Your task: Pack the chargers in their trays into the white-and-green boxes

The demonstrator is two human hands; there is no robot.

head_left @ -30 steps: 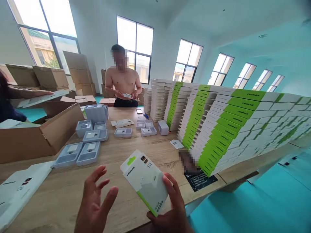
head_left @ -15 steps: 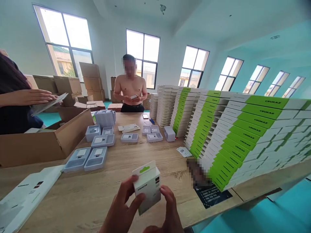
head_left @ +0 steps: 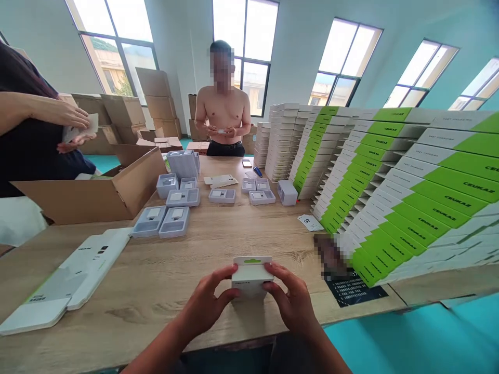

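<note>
Between my two hands is a small white cardboard box (head_left: 251,275) with a green-edged hanging tab at its top. My left hand (head_left: 212,298) pinches its left side, thumb on the front and fingers near the tab. On the right side, my right hand (head_left: 290,296) grips it the same way. The box is over the near part of the wooden table (head_left: 218,254), close to the front edge. Left of it lies a pile of flat, unfolded white cartons (head_left: 83,270).
Tall stacks of white and green boxes (head_left: 393,208) line the right side. Plastic trays (head_left: 173,222) with small white items lie mid-table. An open brown carton (head_left: 86,200) stands left, beside a co-worker's hands (head_left: 76,124). Another person (head_left: 222,114) stands across the table, holding something small.
The box has turned from tilted to squarely facing me, and my right hand has closed on its right side. My view has tipped downward. The left co-worker's hands have shifted.
</note>
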